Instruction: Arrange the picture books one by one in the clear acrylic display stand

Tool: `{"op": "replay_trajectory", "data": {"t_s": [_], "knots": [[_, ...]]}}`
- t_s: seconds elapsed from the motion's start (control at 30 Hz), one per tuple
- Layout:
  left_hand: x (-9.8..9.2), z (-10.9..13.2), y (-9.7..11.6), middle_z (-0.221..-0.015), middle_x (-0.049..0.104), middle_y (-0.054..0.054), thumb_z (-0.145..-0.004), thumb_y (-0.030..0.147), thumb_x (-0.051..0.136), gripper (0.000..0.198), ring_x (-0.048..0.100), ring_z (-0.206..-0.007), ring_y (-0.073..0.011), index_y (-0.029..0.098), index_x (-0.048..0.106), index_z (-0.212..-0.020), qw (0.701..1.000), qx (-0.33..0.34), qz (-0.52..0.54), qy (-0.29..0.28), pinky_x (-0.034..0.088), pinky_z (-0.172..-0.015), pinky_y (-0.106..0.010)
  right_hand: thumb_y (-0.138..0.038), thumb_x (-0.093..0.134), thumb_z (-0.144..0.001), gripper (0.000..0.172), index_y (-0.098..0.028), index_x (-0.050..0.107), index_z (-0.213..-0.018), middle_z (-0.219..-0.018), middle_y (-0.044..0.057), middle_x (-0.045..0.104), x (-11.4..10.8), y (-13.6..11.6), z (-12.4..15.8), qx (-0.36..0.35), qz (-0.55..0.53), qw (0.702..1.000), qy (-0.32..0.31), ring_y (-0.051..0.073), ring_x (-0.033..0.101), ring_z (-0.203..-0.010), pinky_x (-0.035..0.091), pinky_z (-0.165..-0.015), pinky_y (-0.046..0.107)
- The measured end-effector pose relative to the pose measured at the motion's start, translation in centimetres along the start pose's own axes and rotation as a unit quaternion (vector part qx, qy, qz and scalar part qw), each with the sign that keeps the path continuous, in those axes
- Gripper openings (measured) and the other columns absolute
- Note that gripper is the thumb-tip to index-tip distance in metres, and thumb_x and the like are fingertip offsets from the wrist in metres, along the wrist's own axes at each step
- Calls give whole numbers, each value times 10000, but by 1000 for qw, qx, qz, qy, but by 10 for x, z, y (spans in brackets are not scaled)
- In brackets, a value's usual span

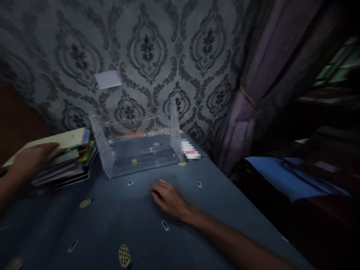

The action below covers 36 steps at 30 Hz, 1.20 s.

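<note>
My left hand (38,157) lies over the front edge of a cream-covered book (67,138) at the top of a stack. Its fingers stretch across the cover, and the thumb is hidden. Beneath that book are several more books and booklets (69,167), some with coloured edges. My right hand (170,198) rests low over the blue-grey tablecloth (146,232), fingers loosely curled with a gap at the thumb and nothing in them. Behind it stands a clear plastic rack (105,150) with two upright end panels, right of the books; it holds nothing that I can see.
A white and red item (189,150), partly blurred out, lies by the rack's right end. Patterned wallpaper (157,56) with a white switch plate (108,79) rises behind. A tied purple curtain (242,120) hangs to the right, beyond the table's edge. Blue fabric (281,176) lies farther right.
</note>
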<state>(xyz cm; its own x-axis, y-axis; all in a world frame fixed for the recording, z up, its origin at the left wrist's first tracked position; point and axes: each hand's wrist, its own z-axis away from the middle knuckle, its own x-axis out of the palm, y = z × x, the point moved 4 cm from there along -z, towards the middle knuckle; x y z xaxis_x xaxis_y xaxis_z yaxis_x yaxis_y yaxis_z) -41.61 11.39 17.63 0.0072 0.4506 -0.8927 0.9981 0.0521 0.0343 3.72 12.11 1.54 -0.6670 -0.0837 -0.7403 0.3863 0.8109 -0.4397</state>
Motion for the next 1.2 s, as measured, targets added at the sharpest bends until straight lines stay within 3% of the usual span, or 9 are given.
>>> {"op": "replay_trajectory", "data": {"t_s": [0.07,0.13,0.23,0.5,0.77,0.9,1.0,1.2], "knots": [[-7,0,16,-1117,697,-192,-910,680,238,688,635,-1086,-430,166,678,-1032,992,-23,-119,-37,500,-867,-524,-144,518,-927,139,-191,647,-950,-886,58,718,3,3,1,-5,-7,1000,6,208,664,-842,507,-959,409],[-9,-2,24,-1266,638,-204,-949,604,209,679,610,-1157,-380,116,623,-1179,988,-26,-145,-53,490,-930,-460,-147,499,-935,165,-206,652,-948,-920,62,721,4,5,0,1,-15,1000,19,213,673,-890,515,-961,414],[-7,-4,18,-1347,609,-160,-976,526,255,595,588,-1205,-320,133,513,-1341,981,-42,-175,-73,467,-965,-407,-168,466,-950,194,-221,653,-962,-881,50,718,3,5,-3,-5,-31,999,10,208,680,-852,528,-955,429],[-11,0,9,-1398,591,-120,-1004,478,369,505,581,-1237,-288,191,501,-1398,969,-57,-217,-102,433,-984,-344,-218,442,-962,228,-225,667,-997,-882,62,728,-5,0,-5,4,-34,999,2,229,688,-858,570,-869,421],[-18,1,12,-1227,695,-135,-1017,505,360,481,653,-1110,-303,205,565,-1332,957,-45,-266,-109,468,-864,-340,-257,432,-966,240,-231,670,-980,-909,66,738,-4,-3,-7,10,-31,999,-10,227,688,-845,558,-891,439],[-18,0,14,-1062,735,-156,-1034,482,314,462,687,-1002,-292,170,619,-1186,951,-21,-285,-115,468,-825,-336,-270,424,-963,238,-229,658,-951,-873,62,730,-5,-5,-8,16,-27,999,-15,222,686,-800,577,-831,425],[-16,0,18,-1002,732,-170,-1040,431,328,421,691,-974,-287,132,618,-1104,947,7,-295,-126,469,-818,-336,-272,428,-961,231,-231,653,-928,-882,60,733,-5,-4,-8,12,-24,1000,-8,223,698,-815,570,-885,443],[-13,4,29,-1070,688,-239,-1008,174,333,430,694,-977,-322,39,400,-1411,938,67,-313,-136,491,-790,-385,-273,463,-944,226,-232,676,-1005,-943,59,756,-1,1,-5,2,-6,1000,6,240,722,-879,525,-1000,496]]}}
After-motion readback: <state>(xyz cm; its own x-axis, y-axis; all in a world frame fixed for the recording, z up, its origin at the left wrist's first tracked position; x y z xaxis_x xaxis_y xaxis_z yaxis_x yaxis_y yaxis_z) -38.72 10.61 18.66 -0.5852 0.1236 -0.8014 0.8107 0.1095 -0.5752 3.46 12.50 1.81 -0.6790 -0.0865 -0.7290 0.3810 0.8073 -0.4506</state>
